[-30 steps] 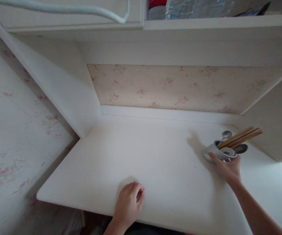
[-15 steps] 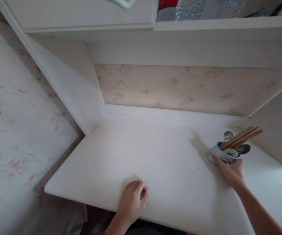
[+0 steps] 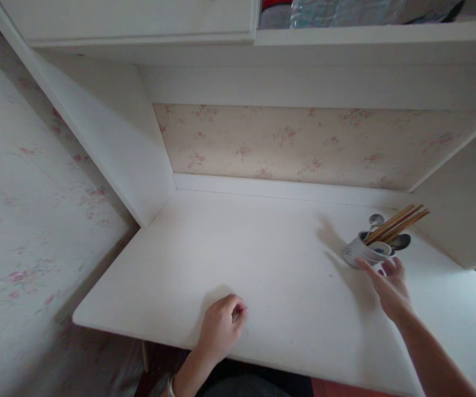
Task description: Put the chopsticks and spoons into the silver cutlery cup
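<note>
Sitting beyond spread right fingers [image 3: 398, 268], utensil cup [image 3: 357, 253], contact unclear, left fingers [image 3: 230, 302] curled

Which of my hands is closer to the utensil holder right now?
Your right hand: it is at the near side of the utensil holder. Your left hand is well away to the left, near the front edge of the tabletop.

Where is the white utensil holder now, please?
In the head view, the white utensil holder, with chopsticks inside, is at the right of the tabletop, beside the right hand.
</note>
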The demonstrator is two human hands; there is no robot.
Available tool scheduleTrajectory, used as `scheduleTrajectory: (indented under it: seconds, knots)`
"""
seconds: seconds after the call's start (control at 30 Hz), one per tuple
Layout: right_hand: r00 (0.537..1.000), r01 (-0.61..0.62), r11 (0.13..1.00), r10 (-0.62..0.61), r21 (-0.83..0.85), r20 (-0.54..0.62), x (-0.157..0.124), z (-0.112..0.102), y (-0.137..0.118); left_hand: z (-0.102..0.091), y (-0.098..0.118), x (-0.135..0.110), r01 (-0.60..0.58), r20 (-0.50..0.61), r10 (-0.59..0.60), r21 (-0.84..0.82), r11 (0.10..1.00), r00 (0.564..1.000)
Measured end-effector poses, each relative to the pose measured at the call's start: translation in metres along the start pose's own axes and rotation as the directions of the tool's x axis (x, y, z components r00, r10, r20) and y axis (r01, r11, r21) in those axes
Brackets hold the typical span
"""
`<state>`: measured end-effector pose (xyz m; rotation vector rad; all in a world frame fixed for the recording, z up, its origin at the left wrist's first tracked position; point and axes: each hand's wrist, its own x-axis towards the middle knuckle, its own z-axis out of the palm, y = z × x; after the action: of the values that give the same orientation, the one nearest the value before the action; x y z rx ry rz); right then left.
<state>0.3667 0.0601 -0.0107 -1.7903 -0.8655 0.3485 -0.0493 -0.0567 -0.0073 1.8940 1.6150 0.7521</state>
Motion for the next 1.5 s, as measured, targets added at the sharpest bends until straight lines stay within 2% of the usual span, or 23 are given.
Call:
scheduleTrajectory:
  seconds: [0.07, 0.17, 0.23, 0.33, 0.43, 0.53, 0.67, 0.8, 0.97, 1.17, 1.37, 1.5]
  knots:
    - [0.996, -0.093, 0.991, 0.094, 0.096, -0.007, -0.011, -0.007, -0.003, -0.002, -0.003, 0.004, 0.032, 0.027, -0.031, -0.032, 0.999, 0.999]
    - [0.997, -0.023, 0.987, 0.034, 0.160, -0.065, -0.035, -0.016, -0.011, -0.006, -0.008, 0.013, 0.086, 0.045, -0.083, -0.081, 0.993, 0.996]
    - [0.999, -0.006, 0.989, 0.012, 0.147, -0.038, -0.056, -0.019, -0.015, -0.008, -0.012, 0.019, 0.111, 0.047, -0.107, -0.114, 0.987, 0.993]
    - [0.991, -0.063, 0.989, 0.046, 0.132, 0.129, -0.090, -0.019, -0.020, -0.007, -0.016, 0.023, 0.109, 0.030, -0.106, -0.136, 0.985, 0.994]
    - [0.946, -0.058, 0.997, 0.040, 0.047, 0.320, -0.123, -0.008, -0.025, -0.003, -0.018, 0.023, 0.103, -0.004, -0.104, -0.122, 0.987, 0.995]
    - [0.886, 0.000, 1.000, -0.008, 0.018, 0.464, -0.150, 0.014, -0.031, 0.000, -0.019, 0.020, 0.096, -0.008, -0.098, -0.106, 0.990, 0.995]
    - [0.814, 0.053, 0.999, -0.047, 0.006, 0.579, -0.174, 0.049, -0.045, 0.001, -0.020, 0.018, 0.072, -0.004, -0.072, -0.064, 0.995, 0.997]
    - [0.785, 0.097, 0.993, -0.040, -0.060, 0.618, -0.183, 0.066, -0.054, 0.000, -0.019, 0.019, 0.064, 0.004, -0.064, -0.021, 0.998, 0.998]
    - [0.786, 0.117, 0.990, -0.044, -0.078, 0.617, -0.183, 0.062, -0.049, 0.001, -0.017, 0.020, 0.049, 0.002, -0.049, 0.044, 0.998, 0.999]
    - [0.749, 0.173, 0.982, -0.078, -0.080, 0.657, -0.186, 0.065, -0.048, 0.002, -0.016, 0.021, 0.034, -0.010, -0.033, 0.091, 0.995, 0.999]
    - [0.741, 0.115, 0.992, -0.050, -0.053, 0.669, -0.182, 0.065, -0.052, 0.000, -0.014, 0.020, 0.022, -0.004, -0.022, 0.100, 0.995, 1.000]
    - [0.745, 0.130, 0.990, -0.066, -0.047, 0.664, -0.181, 0.064, -0.052, 0.000, -0.014, 0.021, 0.017, -0.007, -0.016, 0.103, 0.995, 1.000]
